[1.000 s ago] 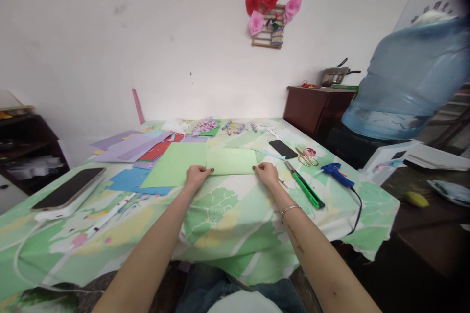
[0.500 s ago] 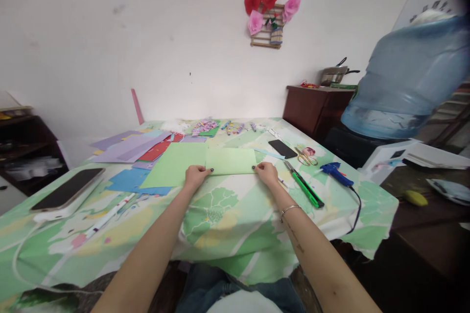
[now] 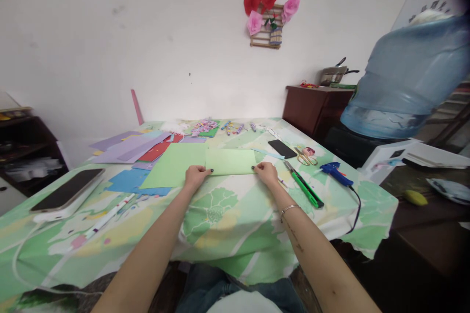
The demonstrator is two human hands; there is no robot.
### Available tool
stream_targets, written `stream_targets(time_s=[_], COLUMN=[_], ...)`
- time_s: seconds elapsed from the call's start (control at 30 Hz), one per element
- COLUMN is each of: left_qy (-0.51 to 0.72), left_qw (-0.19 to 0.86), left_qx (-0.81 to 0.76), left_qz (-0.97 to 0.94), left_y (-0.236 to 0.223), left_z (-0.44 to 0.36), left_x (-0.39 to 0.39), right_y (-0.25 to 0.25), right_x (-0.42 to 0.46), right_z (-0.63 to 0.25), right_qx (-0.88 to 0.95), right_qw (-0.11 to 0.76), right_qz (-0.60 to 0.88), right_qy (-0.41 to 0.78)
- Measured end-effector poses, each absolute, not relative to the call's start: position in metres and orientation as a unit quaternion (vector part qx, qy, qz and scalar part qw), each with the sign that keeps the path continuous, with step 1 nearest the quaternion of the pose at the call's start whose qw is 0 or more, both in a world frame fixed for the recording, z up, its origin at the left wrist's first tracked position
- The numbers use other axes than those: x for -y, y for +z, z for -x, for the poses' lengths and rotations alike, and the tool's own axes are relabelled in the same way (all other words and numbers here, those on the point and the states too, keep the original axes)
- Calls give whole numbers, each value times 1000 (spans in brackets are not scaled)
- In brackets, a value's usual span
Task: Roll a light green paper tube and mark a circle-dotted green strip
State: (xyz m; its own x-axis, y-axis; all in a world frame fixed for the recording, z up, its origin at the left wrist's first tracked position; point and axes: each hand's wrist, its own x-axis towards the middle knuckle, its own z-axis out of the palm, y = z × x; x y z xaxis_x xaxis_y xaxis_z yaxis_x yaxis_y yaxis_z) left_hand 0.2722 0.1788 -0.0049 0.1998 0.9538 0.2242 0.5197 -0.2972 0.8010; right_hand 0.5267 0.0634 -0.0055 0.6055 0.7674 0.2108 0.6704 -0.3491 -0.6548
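Note:
A folded sheet of light green paper (image 3: pixel 230 162) lies on the table between my hands. My left hand (image 3: pixel 197 174) pinches its near left corner, and my right hand (image 3: pixel 266 172) pinches the near right corner. Under and beside my left hand spreads a larger light green sheet (image 3: pixel 179 159). To the right of my right hand lies a green utility knife (image 3: pixel 304 185), with scissors (image 3: pixel 307 156) farther back. A blue glue gun (image 3: pixel 336 172) rests beyond the knife, its cord trailing off the table edge.
Purple sheets (image 3: pixel 128 149), a red sheet (image 3: pixel 158 149) and blue paper (image 3: pixel 127 181) lie to the left. A phone (image 3: pixel 68 190) sits at the left on a white box; a black phone (image 3: pixel 282 148) lies back right. A water jug (image 3: pixel 404 78) stands beyond the table.

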Motion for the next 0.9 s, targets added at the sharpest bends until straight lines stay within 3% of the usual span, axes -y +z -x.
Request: stream_targets(time_s=[0.5, 0.9], left_qy=[366, 366], left_qw=[304, 274], left_qx=[-504, -429], left_qz=[-721, -779], left_y=[-6, -6], left_z=[-271, -264], left_x=[-178, -175], right_y=[-8, -9], right_x=[-63, -55], right_z=[-528, -532], right_qx=[439, 512], right_qw=[374, 440], right_qz=[814, 731], right_qy=[69, 102])
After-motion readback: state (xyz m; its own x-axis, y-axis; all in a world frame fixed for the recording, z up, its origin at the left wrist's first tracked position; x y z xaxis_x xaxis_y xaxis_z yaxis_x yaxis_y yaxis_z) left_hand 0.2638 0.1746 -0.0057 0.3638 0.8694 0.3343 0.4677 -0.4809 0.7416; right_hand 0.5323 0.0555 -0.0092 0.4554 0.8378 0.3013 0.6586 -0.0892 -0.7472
